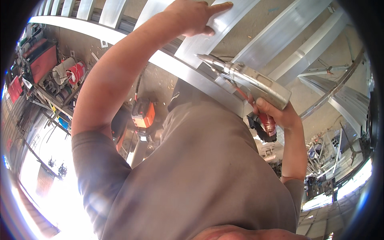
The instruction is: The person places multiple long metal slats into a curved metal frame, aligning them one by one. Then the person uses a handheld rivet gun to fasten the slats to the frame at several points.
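My left hand (188,19) reaches over the flat silver metal slats (224,28), its index finger stretched out along one of them and its thumb apart. Nothing is held in it. Lower and to the right, my right hand (278,114) is wrapped around a gun-shaped hand tool (256,82). The tool has a long silver body, a tapered metal nose and a reddish grip with a black part at its lower end; its exact kind is unclear. Its nose points up and left over the pale metal rail (176,66) that runs along the slats' near ends.
An orange-and-black machine (143,114) stands on the floor left of my body. Farther left, a cluttered rack holds a red spool (76,73). A curved metal bar (336,90) crosses the right side, with piled metal scraps (326,154) below it.
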A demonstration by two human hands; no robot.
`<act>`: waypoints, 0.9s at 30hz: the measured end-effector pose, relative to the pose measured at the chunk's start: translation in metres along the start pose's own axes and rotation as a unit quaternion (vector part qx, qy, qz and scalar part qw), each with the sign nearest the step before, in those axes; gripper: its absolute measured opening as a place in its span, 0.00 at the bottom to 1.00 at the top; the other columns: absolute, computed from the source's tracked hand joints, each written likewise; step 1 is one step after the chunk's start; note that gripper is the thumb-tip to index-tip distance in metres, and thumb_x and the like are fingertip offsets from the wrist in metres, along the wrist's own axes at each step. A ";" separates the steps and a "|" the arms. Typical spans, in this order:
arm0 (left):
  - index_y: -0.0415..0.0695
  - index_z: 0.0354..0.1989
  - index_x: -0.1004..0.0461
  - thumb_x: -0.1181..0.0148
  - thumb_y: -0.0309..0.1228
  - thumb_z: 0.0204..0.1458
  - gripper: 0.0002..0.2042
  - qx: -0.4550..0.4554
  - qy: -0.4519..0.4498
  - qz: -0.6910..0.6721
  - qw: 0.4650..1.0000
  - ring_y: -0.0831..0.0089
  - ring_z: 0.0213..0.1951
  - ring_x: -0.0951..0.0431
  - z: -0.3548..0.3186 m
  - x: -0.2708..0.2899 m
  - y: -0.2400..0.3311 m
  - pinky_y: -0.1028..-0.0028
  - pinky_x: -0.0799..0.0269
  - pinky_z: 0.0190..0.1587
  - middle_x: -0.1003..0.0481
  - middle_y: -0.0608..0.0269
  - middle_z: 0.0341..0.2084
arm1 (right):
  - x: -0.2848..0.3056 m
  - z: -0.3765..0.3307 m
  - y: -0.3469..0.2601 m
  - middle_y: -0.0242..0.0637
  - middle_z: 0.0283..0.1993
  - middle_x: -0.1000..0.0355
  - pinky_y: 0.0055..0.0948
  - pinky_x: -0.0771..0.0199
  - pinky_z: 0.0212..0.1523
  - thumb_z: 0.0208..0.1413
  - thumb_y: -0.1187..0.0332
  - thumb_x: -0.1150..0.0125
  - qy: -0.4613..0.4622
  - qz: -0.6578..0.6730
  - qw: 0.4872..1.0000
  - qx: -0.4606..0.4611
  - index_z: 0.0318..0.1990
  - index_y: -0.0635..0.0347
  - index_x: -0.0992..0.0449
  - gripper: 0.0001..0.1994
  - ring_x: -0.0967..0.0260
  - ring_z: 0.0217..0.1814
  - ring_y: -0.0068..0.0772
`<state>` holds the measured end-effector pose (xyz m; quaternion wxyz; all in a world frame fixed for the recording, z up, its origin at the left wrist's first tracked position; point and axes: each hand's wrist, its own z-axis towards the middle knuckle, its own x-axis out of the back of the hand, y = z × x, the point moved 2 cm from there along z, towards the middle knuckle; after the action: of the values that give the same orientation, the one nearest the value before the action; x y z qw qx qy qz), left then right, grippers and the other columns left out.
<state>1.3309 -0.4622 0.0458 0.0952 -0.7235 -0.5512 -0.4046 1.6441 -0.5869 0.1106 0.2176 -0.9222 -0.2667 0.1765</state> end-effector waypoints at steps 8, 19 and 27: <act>0.52 0.75 0.37 0.25 0.40 0.51 0.41 0.052 0.343 -0.247 0.905 0.47 0.62 0.25 -0.047 -0.015 -0.111 0.53 0.26 0.61 0.26 0.48 0.61 | -0.023 -0.051 0.041 0.38 0.49 0.22 0.27 0.21 0.46 0.62 0.57 0.27 0.065 0.066 0.990 0.106 0.63 0.65 0.27 0.28 0.24 0.44 0.23; 0.53 0.78 0.41 0.27 0.52 0.55 0.44 0.145 0.128 -0.421 0.886 0.55 0.60 0.22 -0.088 -0.093 -0.170 0.60 0.27 0.63 0.22 0.47 0.57 | -0.052 -0.046 0.007 0.38 0.53 0.24 0.27 0.25 0.46 0.63 0.62 0.29 0.021 0.090 0.994 0.064 0.75 0.69 0.41 0.38 0.29 0.45 0.22; 0.45 0.78 0.41 0.27 0.45 0.57 0.43 0.170 0.057 -0.413 0.893 0.56 0.67 0.28 -0.090 -0.089 -0.164 0.62 0.29 0.65 0.28 0.44 0.66 | -0.059 -0.028 -0.007 0.37 0.51 0.24 0.27 0.25 0.47 0.63 0.60 0.28 0.039 0.107 0.991 0.066 0.76 0.68 0.42 0.40 0.28 0.45 0.22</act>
<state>1.1384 -0.5178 -0.0070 0.0724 -0.3794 -0.8544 -0.3477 1.6069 -0.6241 0.1503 0.2684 -0.9351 -0.1458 0.1800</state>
